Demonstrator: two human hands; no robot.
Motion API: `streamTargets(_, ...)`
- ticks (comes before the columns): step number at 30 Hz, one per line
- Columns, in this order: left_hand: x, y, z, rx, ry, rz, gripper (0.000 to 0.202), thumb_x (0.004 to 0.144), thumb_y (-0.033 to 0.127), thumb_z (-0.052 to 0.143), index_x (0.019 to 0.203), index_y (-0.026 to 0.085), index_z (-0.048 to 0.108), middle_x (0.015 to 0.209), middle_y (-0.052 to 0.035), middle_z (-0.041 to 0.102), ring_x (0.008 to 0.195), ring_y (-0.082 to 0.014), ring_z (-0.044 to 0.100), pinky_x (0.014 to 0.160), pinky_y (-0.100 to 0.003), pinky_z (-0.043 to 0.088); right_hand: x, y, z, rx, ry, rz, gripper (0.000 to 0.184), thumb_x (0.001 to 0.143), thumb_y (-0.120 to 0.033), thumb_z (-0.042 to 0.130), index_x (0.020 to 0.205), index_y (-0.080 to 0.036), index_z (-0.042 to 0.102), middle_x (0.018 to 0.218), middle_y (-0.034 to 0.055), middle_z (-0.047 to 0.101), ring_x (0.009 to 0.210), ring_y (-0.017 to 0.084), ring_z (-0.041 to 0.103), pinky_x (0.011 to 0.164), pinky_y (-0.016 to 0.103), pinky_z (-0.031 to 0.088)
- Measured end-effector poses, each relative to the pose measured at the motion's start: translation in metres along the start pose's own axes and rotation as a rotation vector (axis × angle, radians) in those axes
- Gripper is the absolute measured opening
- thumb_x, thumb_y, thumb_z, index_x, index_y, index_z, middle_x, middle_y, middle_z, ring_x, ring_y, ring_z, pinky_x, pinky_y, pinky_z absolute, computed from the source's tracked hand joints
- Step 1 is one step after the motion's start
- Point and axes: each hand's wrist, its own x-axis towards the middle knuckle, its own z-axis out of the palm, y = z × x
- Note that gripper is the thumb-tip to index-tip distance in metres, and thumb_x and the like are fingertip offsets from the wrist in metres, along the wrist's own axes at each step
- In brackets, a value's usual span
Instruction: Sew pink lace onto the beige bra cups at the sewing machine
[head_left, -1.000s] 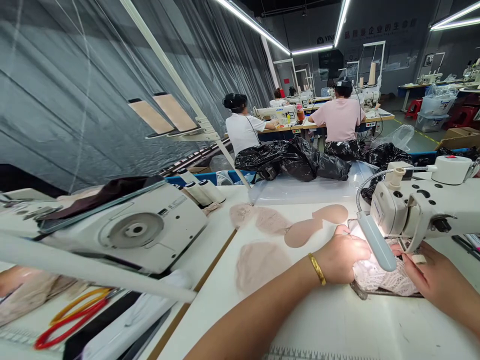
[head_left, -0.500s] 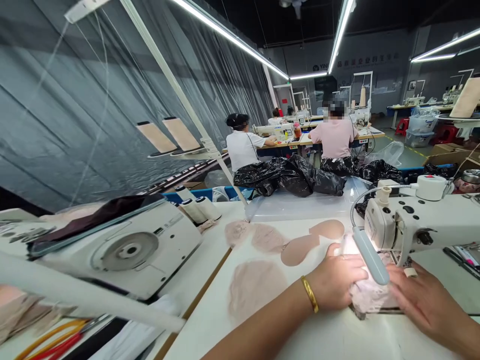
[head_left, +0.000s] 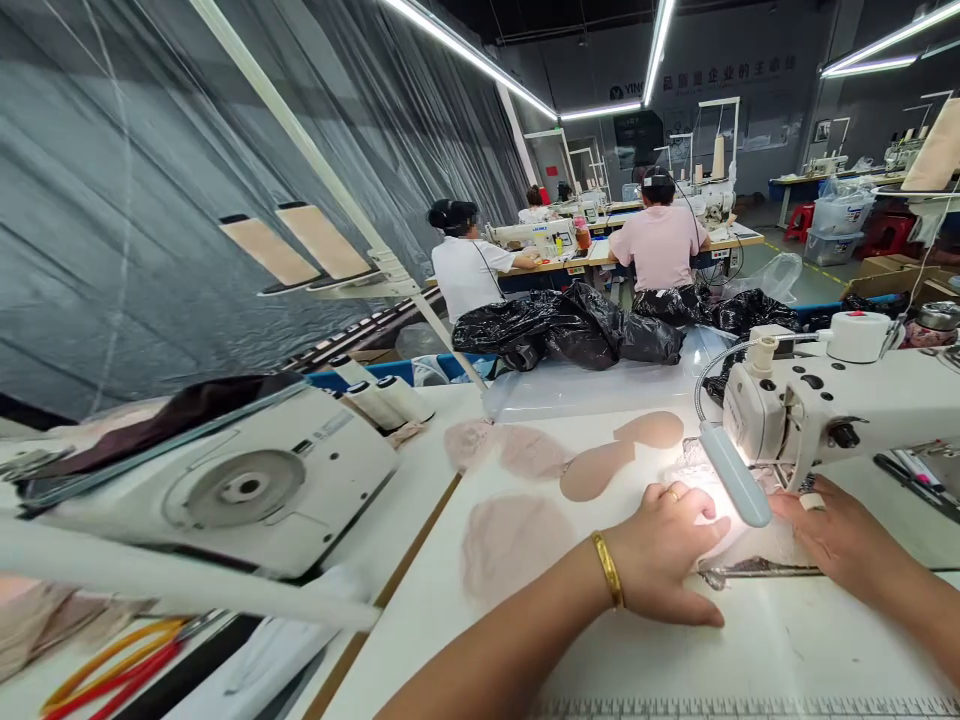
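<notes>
A white sewing machine (head_left: 810, 410) stands at right, with a lit grey lamp (head_left: 733, 475) beside its needle area. Pale pink lace fabric (head_left: 701, 480) lies under the lamp, partly hidden by it and by my hands. My left hand (head_left: 667, 550), with a gold bracelet and a ring, rests at the fabric's left side, fingers bent and thumb spread apart. My right hand (head_left: 847, 540) lies low at the right of the needle area, fingers stretched toward the fabric. Its fingertips are partly hidden by the machine.
Flat beige pieces (head_left: 600, 472) and sheer pink pieces (head_left: 517, 545) lie on the white table. Black plastic bags (head_left: 570, 325) are heaped beyond it. At left are another machine (head_left: 247, 485), thread cones (head_left: 379, 400) and red-and-yellow-handled scissors (head_left: 112, 665). Co-workers (head_left: 660, 245) sit ahead.
My left hand has drawn back from the fabric, its thumb now spread apart. My right hand has shifted away from the front edge, toward the needle. The bunched fabric lies flatter. The view has tilted slightly.
</notes>
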Motion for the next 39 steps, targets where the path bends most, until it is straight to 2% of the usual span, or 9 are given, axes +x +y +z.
streamTargets(2, -0.001, -0.006, -0.001, -0.035, -0.015, 0.065, 0.055, 0.081, 0.054, 0.08, 0.123, 0.023, 0.061, 0.134, -0.011, 0.062, 0.116, -0.0346, 0.058, 0.09, -0.041, 0.038, -0.001, 0.004, -0.007, 0.027, -0.028, -0.021, 0.039, 0.103, -0.017, 0.04, 0.115, -0.029, 0.075, 0.099, 0.0057, 0.076, 0.097, 0.028, 0.07, 0.082, 0.039, 0.059)
streamTargets(4, 0.002, -0.008, 0.001, -0.07, -0.01, 0.093, 0.04, 0.086, 0.043, 0.076, 0.118, 0.023, 0.062, 0.131, -0.0082, 0.066, 0.116, -0.0314, 0.059, 0.091, -0.04, 0.037, -0.001, 0.008, -0.017, 0.098, -0.158, 0.003, 0.038, 0.104, -0.02, 0.041, 0.108, -0.033, 0.076, 0.101, 0.0036, 0.077, 0.098, 0.027, 0.07, 0.09, 0.045, 0.059)
streamTargets(8, 0.01, -0.008, 0.011, -0.04, 0.093, 0.101, 0.029, 0.084, 0.014, 0.067, 0.112, 0.024, 0.066, 0.129, -0.0035, 0.069, 0.112, -0.0256, 0.063, 0.09, -0.04, 0.035, 0.001, 0.01, -0.037, 0.302, -0.362, 0.053, 0.026, 0.105, -0.031, 0.052, 0.107, -0.037, 0.077, 0.11, 0.0007, 0.076, 0.103, 0.027, 0.069, 0.097, 0.045, 0.058)
streamTargets(12, 0.018, -0.011, 0.021, -0.015, 0.16, 0.154, 0.026, 0.08, 0.008, 0.064, 0.101, 0.023, 0.067, 0.127, -0.0004, 0.071, 0.11, -0.0232, 0.064, 0.092, -0.041, 0.033, 0.006, 0.005, -0.032, 0.39, -0.279, 0.09, 0.033, 0.109, -0.043, 0.046, 0.111, -0.035, 0.079, 0.111, 0.0028, 0.077, 0.106, 0.028, 0.069, 0.093, 0.042, 0.058)
streamTargets(19, 0.026, -0.023, 0.024, 0.023, 0.2, 0.141, 0.037, 0.078, 0.003, 0.063, 0.105, 0.027, 0.072, 0.113, -0.0003, 0.075, 0.103, -0.0244, 0.065, 0.096, -0.044, 0.033, 0.004, 0.001, -0.002, 0.152, -0.26, 0.095, 0.033, 0.109, -0.034, 0.043, 0.123, -0.034, 0.074, 0.113, 0.0046, 0.077, 0.106, 0.032, 0.067, 0.086, 0.05, 0.056)
streamTargets(24, 0.027, -0.024, 0.017, 0.007, 0.182, 0.132, 0.033, 0.075, 0.003, 0.067, 0.099, 0.025, 0.072, 0.118, -0.0005, 0.075, 0.108, -0.0263, 0.066, 0.099, -0.046, 0.032, 0.006, -0.002, -0.005, 0.101, -0.256, 0.105, 0.033, 0.108, -0.034, 0.041, 0.115, -0.031, 0.073, 0.104, 0.0052, 0.077, 0.108, 0.033, 0.064, 0.084, 0.049, 0.057)
streamTargets(28, 0.026, -0.023, 0.017, 0.001, 0.178, 0.147, 0.035, 0.073, 0.003, 0.07, 0.099, 0.025, 0.07, 0.124, 0.001, 0.074, 0.113, -0.0262, 0.066, 0.101, -0.048, 0.031, 0.007, -0.005, -0.005, 0.079, -0.235, 0.09, 0.033, 0.108, -0.034, 0.042, 0.122, -0.031, 0.071, 0.102, 0.0054, 0.076, 0.105, 0.033, 0.064, 0.085, 0.049, 0.055)
streamTargets(33, 0.027, -0.024, 0.022, 0.036, 0.181, 0.17, 0.04, 0.071, 0.005, 0.072, 0.104, 0.027, 0.069, 0.124, 0.0006, 0.073, 0.112, -0.0261, 0.066, 0.101, -0.046, 0.035, 0.004, -0.006, -0.002, 0.056, -0.185, 0.076, 0.03, 0.107, -0.032, 0.043, 0.107, -0.032, 0.074, 0.095, 0.0048, 0.075, 0.098, 0.031, 0.063, 0.085, 0.047, 0.053)
streamTargets(39, 0.028, -0.03, 0.024, 0.07, 0.208, 0.112, 0.042, 0.078, 0.011, 0.069, 0.115, 0.031, 0.07, 0.128, -0.004, 0.072, 0.114, -0.0288, 0.064, 0.104, -0.049, 0.035, 0.004, -0.004, 0.004, 0.017, -0.134, 0.109, 0.03, 0.106, -0.032, 0.045, 0.117, -0.033, 0.073, 0.093, 0.0056, 0.074, 0.095, 0.031, 0.063, 0.082, 0.044, 0.053)
